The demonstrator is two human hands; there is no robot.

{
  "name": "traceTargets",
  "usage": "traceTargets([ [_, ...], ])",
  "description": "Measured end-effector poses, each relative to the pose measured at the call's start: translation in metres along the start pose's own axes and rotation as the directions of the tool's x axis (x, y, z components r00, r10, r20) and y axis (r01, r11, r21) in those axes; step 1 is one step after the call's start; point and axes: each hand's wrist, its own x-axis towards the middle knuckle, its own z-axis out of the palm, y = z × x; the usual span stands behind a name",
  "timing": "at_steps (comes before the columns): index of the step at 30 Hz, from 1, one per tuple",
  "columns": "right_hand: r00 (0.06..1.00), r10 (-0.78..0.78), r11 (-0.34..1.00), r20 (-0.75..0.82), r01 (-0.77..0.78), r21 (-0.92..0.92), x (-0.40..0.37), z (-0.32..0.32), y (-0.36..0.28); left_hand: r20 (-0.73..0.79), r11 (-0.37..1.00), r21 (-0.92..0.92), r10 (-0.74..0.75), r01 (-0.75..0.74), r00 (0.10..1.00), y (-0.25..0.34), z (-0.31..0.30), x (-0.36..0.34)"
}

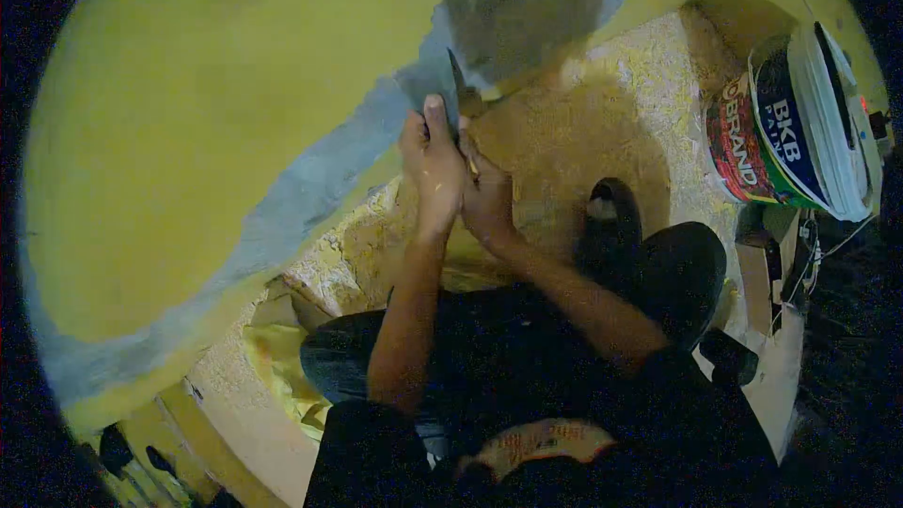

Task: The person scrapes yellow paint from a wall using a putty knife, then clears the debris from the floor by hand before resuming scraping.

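I see left hand (433, 165) & right hand (489, 202), grip closed on the scraper (458, 83), blade on the wall (235, 85) nr the floor (611, 103); pushed too hard it could slip & gouge the wall.

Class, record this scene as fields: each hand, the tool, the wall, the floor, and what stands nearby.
left hand: gripping the scraper, thumb up
right hand: close beside it, on the same tool
blade: tip against the wall
wall: yellow paint, grey bare band
floor: strewn with pale flakes
paint bucket: at right
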Motion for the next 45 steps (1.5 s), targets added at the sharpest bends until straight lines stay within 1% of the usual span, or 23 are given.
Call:
traceTargets([
  [1,1.0,-0.003,1.0,0.006,0.003,0.005,-0.001,-0.001,-0.004,0.022,0.991,-0.121,-0.058,0.061,0.998,-0.001,0.001,0.001],
  [2,1.0,-0.003,1.0,0.005,0.003,0.008,-0.001,0.001,0.008,0.023,0.991,-0.119,-0.057,0.059,0.998,-0.001,0.0,-0.001],
  [4,0.996,0.074,0.994,0.04,-0.07,-0.085,0.001,0.011,0.032,0.112,0.968,-0.138,-0.197,0.212,0.974,0.003,-0.001,-0.005],
  [7,0.997,-0.06,0.998,-0.053,0.061,0.007,0.003,0.011,0.034,0.064,0.984,-0.166,-0.051,0.061,0.997,0.004,0.005,0.002],
  [14,0.999,-0.019,0.971,0.039,0.028,-0.235,0.005,0.011,0.034,0.102,0.971,-0.151,-0.172,0.187,0.98,0.015,0.003,-0.003],
  [16,0.976,-0.197,0.98,-0.095,0.195,-0.029,0.009,0.015,0.033,0.114,0.959,-0.192,-0.192,0.211,0.975,0.017,0.004,-0.002],
  [17,0.979,-0.179,0.984,-0.094,0.177,-0.03,0.006,0.012,0.034,0.115,0.956,-0.184,-0.209,0.227,0.971,0.013,0.004,-0.002],
  [19,0.997,0.013,0.985,0.073,0.0,-0.172,0.006,0.004,0.025,0.022,0.984,-0.073,0.163,-0.161,0.986,0.011,0.007,0.003],
  [20,0.998,-0.005,0.985,0.067,0.017,-0.171,0.008,0.005,0.022,0.023,0.981,-0.081,0.18,-0.178,0.983,0.011,0.007,0.004],
  [22,0.99,0.14,0.99,-0.004,-0.14,-0.031,0.0,0.008,0.017,0.132,0.951,-0.174,-0.234,0.255,0.963,0.011,0.003,-0.006],
  [23,0.992,0.128,0.991,-0.01,-0.129,-0.028,0.005,0.008,0.018,0.137,0.953,-0.177,-0.222,0.244,0.965,0.009,0.005,0.001],
  [25,0.996,-0.086,0.992,-0.033,0.082,-0.094,0.002,0.007,0.016,0.055,0.999,-0.038,0.011,-0.009,0.998,0.011,0.003,0.004],
  [29,0.993,-0.114,0.989,-0.017,0.112,-0.1,0.006,0.012,0.036,0.085,0.985,-0.165,-0.044,0.058,0.995,0.023,0.005,-0.003],
  [31,0.997,0.083,0.995,0.007,-0.082,-0.052,0.004,0.008,0.018,0.08,0.962,-0.132,-0.23,0.239,0.97,0.026,0.005,-0.003],
  [32,0.997,0.083,0.995,0.004,-0.083,-0.053,0.007,0.007,0.009,0.083,0.962,-0.132,-0.23,0.24,0.97,0.029,0.005,0.0],
  [34,0.992,-0.095,0.981,-0.078,0.107,0.16,0.006,0.009,-0.005,0.083,0.997,-0.059,-0.042,0.047,0.996,0.057,0.002,0.004],
  [35,0.994,-0.081,0.982,-0.073,0.092,0.164,0.004,0.008,0.0,0.089,0.975,-0.199,-0.081,0.097,0.993,0.051,0.006,0.007],
  [37,0.999,-0.031,0.999,-0.035,0.031,-0.01,0.007,0.007,0.01,0.101,0.983,-0.156,-0.077,0.092,0.992,0.029,0.007,0.003],
  [38,0.999,-0.035,0.999,-0.031,0.035,-0.012,0.005,0.008,0.013,0.117,0.988,-0.124,-0.075,0.09,0.99,0.014,0.007,0.002],
  [40,0.971,0.231,0.967,0.059,-0.222,-0.128,-0.003,0.003,0.021,0.122,0.999,-0.05,-0.005,0.012,0.992,0.007,0.009,-0.001],
  [41,0.97,0.239,0.964,0.055,-0.229,-0.137,-0.003,0.003,0.029,0.117,0.998,-0.015,-0.052,0.054,0.992,0.002,0.01,-0.004],
  [43,0.994,0.076,0.987,-0.081,-0.087,-0.137,-0.003,0.016,0.055,0.117,0.992,0.029,-0.126,0.124,0.985,-0.001,0.006,-0.012],
  [45,0.89,-0.266,0.961,-0.37,0.212,-0.18,0.002,0.031,0.077,0.214,0.99,0.007,-0.139,0.141,0.967,-0.012,0.001,-0.002],
])
